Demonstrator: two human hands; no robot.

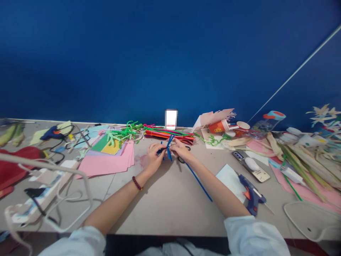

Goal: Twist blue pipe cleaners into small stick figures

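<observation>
Blue pipe cleaners (168, 147), pink paper (106, 164), dark red bead bracelet (137, 183), deep blue wall (170, 60)

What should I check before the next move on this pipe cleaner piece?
1. Grip by left hand on the blue pipe cleaners: ok, fingers pinch them.
2. Grip by right hand on the same pieces: ok.
3. Crossing of the pipe cleaners secure: cannot tell, fingers hide it.
4. Long blue pipe cleaner free of the right forearm: cannot tell, it runs right alongside.
5. Black-handled scissors within reach: ok, just below the right hand.
6. Blue hot glue gun switched on: cannot tell; it lies on the table right of the right forearm.
</observation>
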